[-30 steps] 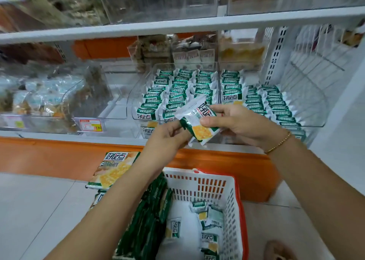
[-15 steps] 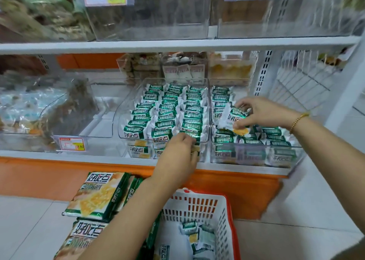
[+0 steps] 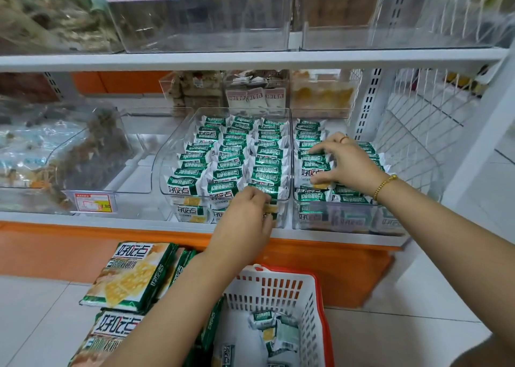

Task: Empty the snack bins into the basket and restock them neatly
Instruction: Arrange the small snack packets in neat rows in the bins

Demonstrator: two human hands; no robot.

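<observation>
at the right bin (image 3: 338, 219), right hand (image 3: 348, 163) pinches a 好吃点 packet (image 3: 314, 172); left hand (image 3: 246, 221) unclear.

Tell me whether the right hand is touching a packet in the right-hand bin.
Touching. The head view shows the right hand pinching a green packet between thumb and fingers.
</observation>
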